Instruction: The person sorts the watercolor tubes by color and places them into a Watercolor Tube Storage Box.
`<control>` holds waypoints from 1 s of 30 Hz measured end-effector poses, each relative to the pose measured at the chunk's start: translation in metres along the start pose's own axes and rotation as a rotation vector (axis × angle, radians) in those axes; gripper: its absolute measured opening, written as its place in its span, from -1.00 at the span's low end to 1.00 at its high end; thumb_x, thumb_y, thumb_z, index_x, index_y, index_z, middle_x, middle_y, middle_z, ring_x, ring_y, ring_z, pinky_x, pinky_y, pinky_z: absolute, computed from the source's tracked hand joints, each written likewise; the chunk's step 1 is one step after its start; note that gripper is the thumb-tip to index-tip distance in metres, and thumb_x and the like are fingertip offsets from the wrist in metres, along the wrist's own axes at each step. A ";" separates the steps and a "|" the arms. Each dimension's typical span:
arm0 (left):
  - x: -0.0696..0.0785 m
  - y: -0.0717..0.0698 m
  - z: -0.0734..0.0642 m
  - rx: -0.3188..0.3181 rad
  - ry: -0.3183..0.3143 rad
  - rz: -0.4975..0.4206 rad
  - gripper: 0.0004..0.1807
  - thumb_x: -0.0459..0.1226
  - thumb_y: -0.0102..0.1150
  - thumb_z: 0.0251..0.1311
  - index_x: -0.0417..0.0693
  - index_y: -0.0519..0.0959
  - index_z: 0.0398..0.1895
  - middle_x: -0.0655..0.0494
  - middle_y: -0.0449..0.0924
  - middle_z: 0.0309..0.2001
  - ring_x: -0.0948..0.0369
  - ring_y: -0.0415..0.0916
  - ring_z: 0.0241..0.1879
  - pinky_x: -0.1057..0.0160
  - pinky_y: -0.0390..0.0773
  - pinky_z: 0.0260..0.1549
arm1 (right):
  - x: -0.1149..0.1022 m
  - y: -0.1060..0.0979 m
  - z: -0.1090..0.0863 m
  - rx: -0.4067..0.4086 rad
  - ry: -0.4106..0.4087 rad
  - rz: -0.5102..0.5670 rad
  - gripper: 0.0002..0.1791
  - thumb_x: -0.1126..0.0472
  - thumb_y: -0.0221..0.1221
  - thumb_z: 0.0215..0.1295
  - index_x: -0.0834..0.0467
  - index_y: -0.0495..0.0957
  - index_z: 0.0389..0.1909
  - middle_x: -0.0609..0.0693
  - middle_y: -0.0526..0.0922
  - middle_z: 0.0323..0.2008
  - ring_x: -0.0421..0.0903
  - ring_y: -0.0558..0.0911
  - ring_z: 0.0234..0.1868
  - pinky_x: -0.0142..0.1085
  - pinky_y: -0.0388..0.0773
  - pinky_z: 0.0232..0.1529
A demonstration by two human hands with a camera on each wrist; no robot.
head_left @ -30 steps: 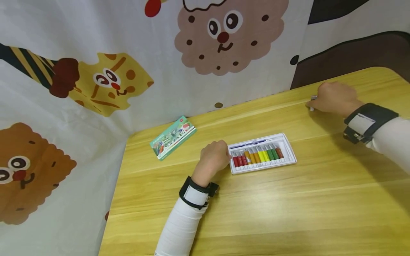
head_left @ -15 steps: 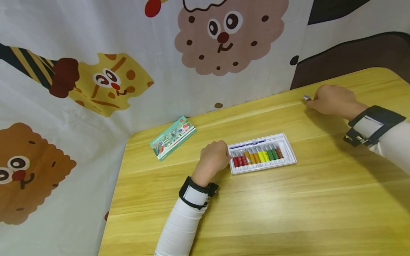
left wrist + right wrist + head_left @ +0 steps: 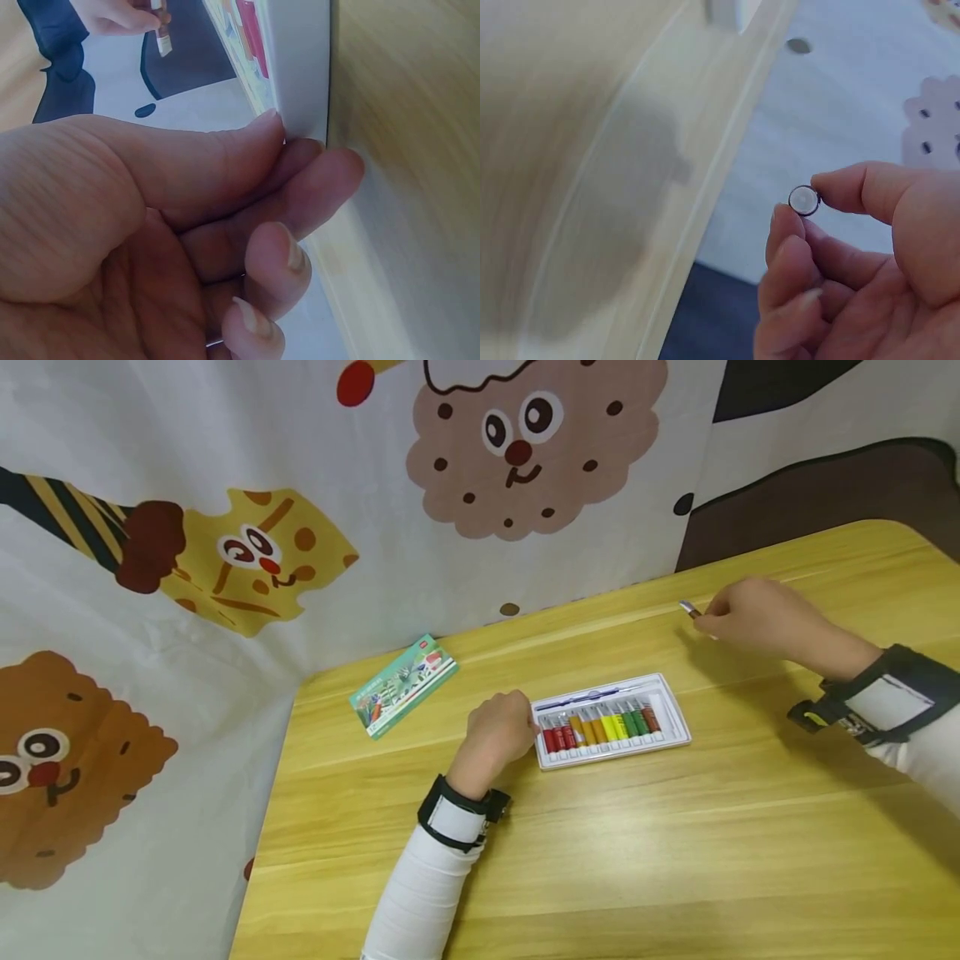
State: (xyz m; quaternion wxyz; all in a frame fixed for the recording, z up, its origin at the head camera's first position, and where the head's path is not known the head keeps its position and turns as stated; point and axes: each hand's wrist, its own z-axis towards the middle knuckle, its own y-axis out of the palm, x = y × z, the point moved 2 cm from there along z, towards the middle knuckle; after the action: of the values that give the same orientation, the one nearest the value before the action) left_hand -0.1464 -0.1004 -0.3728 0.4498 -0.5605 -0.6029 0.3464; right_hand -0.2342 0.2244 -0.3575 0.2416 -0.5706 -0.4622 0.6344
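Observation:
My left hand (image 3: 501,728) grips the left end of a white plastic tray (image 3: 680,729); the left wrist view has thumb and index finger pinching the tray's wall (image 3: 301,75). Inside lie a row of paint tubes (image 3: 597,727), running from red through orange, yellow and green to brown, and a blue paintbrush (image 3: 577,699). Up and to the right, my right hand (image 3: 768,620) holds a small brown paint tube (image 3: 691,609) between thumb and fingers, its silvery flat end pointing left. The right wrist view meets this tube end-on, with its round white cap (image 3: 804,200) toward the camera.
A green printed paint box (image 3: 405,685) lies at the back left of the wooden table (image 3: 600,852). Behind the table's far edge hangs a white curtain (image 3: 360,452) with cartoon biscuits. The right part of the tray is bare white.
My right hand has come left and toward me with the paint tube, which now points left and shows more of its length. The left hand and tray stay put.

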 end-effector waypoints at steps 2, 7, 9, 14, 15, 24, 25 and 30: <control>0.000 0.001 0.000 0.000 0.001 -0.004 -0.72 -0.16 0.31 0.43 -0.07 0.63 -0.45 0.07 0.60 -0.43 0.13 0.49 -0.45 0.13 0.49 -0.42 | -0.006 0.004 -0.005 -0.002 -0.022 0.013 -0.64 0.08 0.21 0.47 0.35 0.73 -0.22 -0.05 0.50 -0.60 -0.05 0.41 -0.57 -0.24 0.24 -0.56; -0.001 0.002 0.001 -0.005 0.002 -0.012 -0.70 -0.17 0.31 0.43 -0.06 0.62 -0.50 0.08 0.59 -0.45 0.14 0.48 -0.46 0.14 0.47 -0.43 | -0.019 0.014 -0.019 0.002 -0.046 0.060 -0.68 0.12 0.24 0.45 0.36 0.71 -0.19 -0.02 0.61 -0.50 -0.04 0.45 -0.51 -0.22 0.32 -0.52; -0.001 0.002 0.001 -0.004 0.000 -0.013 -0.70 -0.17 0.31 0.43 -0.06 0.62 -0.50 0.08 0.59 -0.45 0.14 0.48 -0.46 0.14 0.47 -0.43 | -0.025 0.018 -0.025 -0.004 -0.044 0.078 -0.69 0.12 0.26 0.43 0.36 0.71 -0.20 -0.02 0.61 -0.48 -0.04 0.45 -0.50 -0.23 0.33 -0.52; -0.001 0.003 0.003 0.006 -0.001 -0.005 -0.70 -0.16 0.31 0.43 -0.06 0.62 -0.48 0.07 0.60 -0.44 0.14 0.49 -0.46 0.12 0.49 -0.42 | -0.038 0.035 -0.039 -0.048 -0.037 0.088 -0.70 0.14 0.30 0.40 0.35 0.73 -0.24 -0.03 0.62 -0.51 -0.05 0.45 -0.51 -0.25 0.29 -0.53; -0.001 0.003 0.003 0.007 0.000 -0.004 -0.70 -0.16 0.31 0.43 -0.07 0.62 -0.49 0.07 0.60 -0.44 0.14 0.49 -0.46 0.12 0.49 -0.42 | -0.040 0.039 -0.042 -0.057 -0.035 0.093 -0.71 0.15 0.31 0.39 0.36 0.74 -0.24 -0.03 0.64 -0.49 -0.05 0.46 -0.51 -0.25 0.29 -0.53; 0.000 0.002 0.001 0.002 -0.008 -0.013 -0.73 -0.16 0.31 0.43 -0.07 0.63 -0.45 0.07 0.58 -0.46 0.14 0.47 -0.47 0.15 0.46 -0.43 | -0.052 0.063 -0.055 -0.126 -0.018 0.152 -0.78 0.15 0.32 0.35 0.24 0.76 -0.38 -0.09 0.47 -0.64 -0.12 0.37 -0.60 -0.33 0.19 -0.59; 0.000 0.002 0.001 0.000 -0.009 -0.014 -0.73 -0.16 0.31 0.43 -0.08 0.63 -0.45 0.07 0.58 -0.46 0.14 0.47 -0.47 0.15 0.46 -0.43 | -0.053 0.064 -0.056 -0.129 -0.015 0.155 -0.78 0.16 0.32 0.35 0.23 0.76 -0.40 -0.09 0.46 -0.65 -0.12 0.37 -0.61 -0.33 0.19 -0.59; 0.000 0.001 0.001 -0.004 -0.008 -0.012 -0.72 -0.17 0.31 0.43 -0.07 0.63 -0.46 0.07 0.59 -0.45 0.13 0.47 -0.46 0.14 0.47 -0.42 | -0.056 0.068 -0.058 -0.117 0.000 0.153 -0.80 0.19 0.32 0.30 0.23 0.76 -0.43 -0.08 0.51 -0.61 -0.13 0.39 -0.61 -0.34 0.20 -0.60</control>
State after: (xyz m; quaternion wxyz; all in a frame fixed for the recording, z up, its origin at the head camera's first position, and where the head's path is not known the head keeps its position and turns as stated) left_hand -0.1471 -0.1002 -0.3747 0.4483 -0.5565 -0.6087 0.3447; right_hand -0.1512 0.1645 -0.3837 0.1588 -0.6172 -0.4535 0.6231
